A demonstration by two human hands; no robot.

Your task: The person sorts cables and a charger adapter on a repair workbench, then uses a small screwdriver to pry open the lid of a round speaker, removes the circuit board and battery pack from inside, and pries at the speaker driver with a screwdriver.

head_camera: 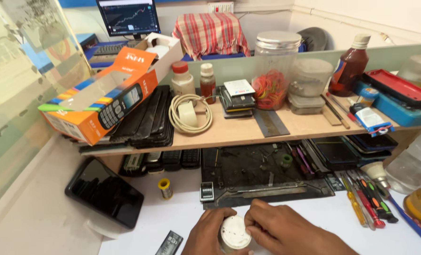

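White bench below a cluttered shelf: both hands, left and right, grip a white round jar (orange box far upper-left of it).

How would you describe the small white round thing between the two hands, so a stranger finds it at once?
Start at the dark work mat under the wooden shelf. Just below its front edge, the left hand and right hand meet around a small white round container. It alone is held; nearby lie only flat dark items.

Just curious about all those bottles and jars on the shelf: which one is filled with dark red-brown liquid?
The tall bottle with a beige cap, right of the clear jar of rubber bands. The small bottles stand farther left.
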